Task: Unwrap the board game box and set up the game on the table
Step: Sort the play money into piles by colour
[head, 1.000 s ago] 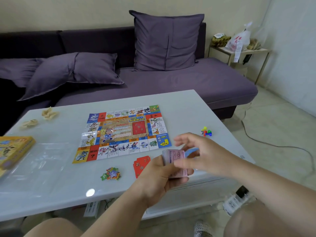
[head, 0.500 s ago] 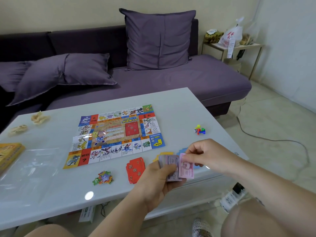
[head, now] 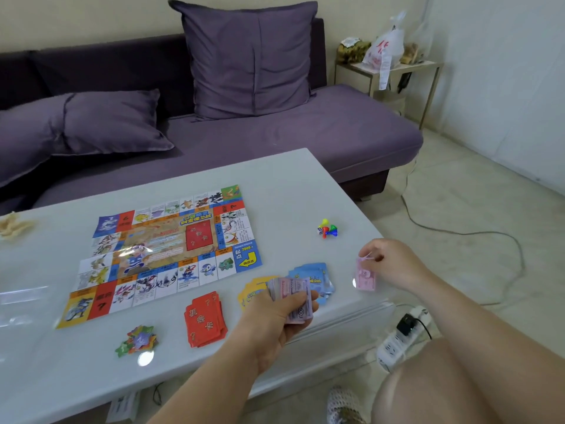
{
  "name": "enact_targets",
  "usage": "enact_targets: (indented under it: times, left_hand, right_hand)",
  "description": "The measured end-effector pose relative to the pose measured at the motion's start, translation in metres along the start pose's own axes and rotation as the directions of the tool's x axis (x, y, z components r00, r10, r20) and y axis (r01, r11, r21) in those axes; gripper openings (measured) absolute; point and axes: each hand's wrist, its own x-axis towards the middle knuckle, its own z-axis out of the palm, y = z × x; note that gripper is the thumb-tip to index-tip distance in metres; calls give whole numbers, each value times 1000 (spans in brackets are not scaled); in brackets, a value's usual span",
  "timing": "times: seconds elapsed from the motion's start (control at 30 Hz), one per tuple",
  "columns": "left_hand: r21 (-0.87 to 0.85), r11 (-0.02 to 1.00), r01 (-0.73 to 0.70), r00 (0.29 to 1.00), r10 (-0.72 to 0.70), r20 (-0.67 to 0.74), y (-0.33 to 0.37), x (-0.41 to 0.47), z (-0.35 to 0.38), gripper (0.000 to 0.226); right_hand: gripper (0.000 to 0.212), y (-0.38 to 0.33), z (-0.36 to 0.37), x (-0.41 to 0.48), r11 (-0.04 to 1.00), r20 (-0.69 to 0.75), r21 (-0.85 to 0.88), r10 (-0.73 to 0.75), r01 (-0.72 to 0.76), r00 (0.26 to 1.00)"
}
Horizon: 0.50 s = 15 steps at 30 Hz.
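**A:** Status of the board?

**B:** The colourful printed paper game board (head: 165,252) lies unfolded and flat on the glossy white rectangular table (head: 290,185), left of centre. A stack of red cards with question marks (head: 206,322) sits just in front of it, and a small heap of multicoloured star-shaped card tokens (head: 137,341) lies further left.

**A:** Left hand?

**B:** The left hand (head: 269,322) is over the near edge of the table. Its fingers and thumb are curled round a thick wad of purple paper play notes (head: 293,296). Behind the wad, a fan of yellow cards (head: 253,289) and a pile of blue cards (head: 315,275) lie on the table.

**A:** Right hand?

**B:** The right hand (head: 397,264) is out by the table's right edge. Thumb and forefinger pinch the top of a single pink paper note (head: 365,278), which hangs downward. I cannot tell whether its lower edge touches the surface.

**A:** Other pieces?

**B:** A cluster of yellow, red, green and blue plastic pawns (head: 328,229) lies right of the board, with a white die (head: 319,230) against it.
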Motion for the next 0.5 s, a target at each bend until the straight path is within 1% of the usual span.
enact_targets:
  times: [0.13,0.27,0.43,0.5]
  left_hand:
    - [18,999,29,999,-28,-14,-1,15,7,13]
    - [20,999,34,999,-33,-31,-1,26,10,13]
    - [-6,999,40,997,-40,-61,-5,36,11,12]
    - [-12,999,47,997,-48,-63,-7,40,13,12]
  right_hand:
    - [17,2,7,15,993,84,-56,-96,101,992]
    - [17,7,16,24,985,151,-88,-131,145,980]
    - [18,14,14,32,981,157,-109,-143,161,977]
    - [23,17,14,33,975,155,-136,-155,176,976]
